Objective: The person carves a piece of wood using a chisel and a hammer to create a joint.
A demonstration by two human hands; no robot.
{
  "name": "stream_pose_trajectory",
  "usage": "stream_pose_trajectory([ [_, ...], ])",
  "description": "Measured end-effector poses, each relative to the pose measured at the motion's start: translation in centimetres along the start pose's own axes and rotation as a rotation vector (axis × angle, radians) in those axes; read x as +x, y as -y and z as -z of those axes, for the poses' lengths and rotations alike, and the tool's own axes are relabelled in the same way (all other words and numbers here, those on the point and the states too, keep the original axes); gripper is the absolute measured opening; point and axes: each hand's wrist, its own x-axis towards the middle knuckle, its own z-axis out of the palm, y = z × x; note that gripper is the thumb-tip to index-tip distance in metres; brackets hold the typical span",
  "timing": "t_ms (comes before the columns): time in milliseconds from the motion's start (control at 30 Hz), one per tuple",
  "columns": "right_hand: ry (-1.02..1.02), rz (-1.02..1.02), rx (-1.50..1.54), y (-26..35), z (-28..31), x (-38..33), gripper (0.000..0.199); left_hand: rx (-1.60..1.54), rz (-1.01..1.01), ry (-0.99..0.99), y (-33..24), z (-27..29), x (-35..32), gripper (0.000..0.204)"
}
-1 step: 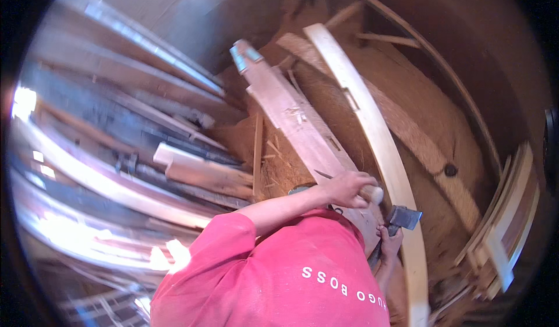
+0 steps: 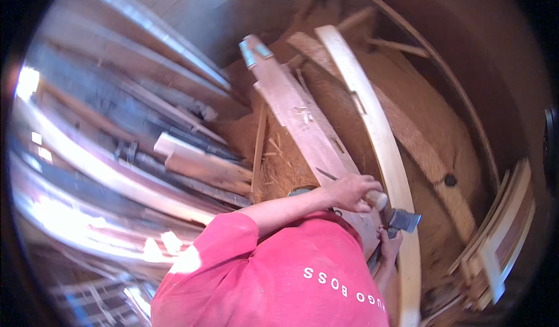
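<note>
My left hand (image 2: 352, 192) is closed round a chisel (image 2: 378, 199) with a pale wooden handle. Its dark thin blade slants up and left over a pinkish board (image 2: 298, 130). My right hand (image 2: 390, 245) grips a hatchet (image 2: 405, 220) just below its metal head, which is a little apart from the handle's butt. A narrow slot (image 2: 338, 145) is cut in the board beyond my left hand, and wood chips (image 2: 303, 114) lie farther up. Its far end has notched shoulders and bluish patches. My red shirt covers the board's near part.
A long curved pale beam (image 2: 381, 135) with a slot runs along the right of the board. Beyond it lies a rough plank (image 2: 416, 144) on brown, sawdust-like ground. Stacked timber strips (image 2: 495, 251) stand at far right. Several blurred beams (image 2: 105, 176) fill the left.
The view has shifted slightly, so the boards sit a little more to the right. Both hands keep their holds on the chisel and the hatchet.
</note>
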Motion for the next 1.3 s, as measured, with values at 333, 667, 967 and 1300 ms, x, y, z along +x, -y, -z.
stream_pose_trajectory([
  [333,0.430,0.458,-0.050,9.2,-7.0,-4.5,0.070,-0.137,0.144,-0.654,-2.8,0.4,-14.3,0.047],
  [667,0.805,0.465,-0.289,12.5,-17.7,-7.1,0.052,-0.807,0.270,-0.848,-1.2,-2.6,-23.2,0.035],
  [967,0.971,0.654,-0.503,8.4,-22.8,-7.8,0.031,-0.548,0.657,-0.832,1.2,-5.3,-33.6,0.085],
  [1300,0.947,0.241,-0.776,5.5,-26.6,-10.8,0.044,-0.005,1.054,-1.608,8.5,11.6,-58.2,0.093],
])
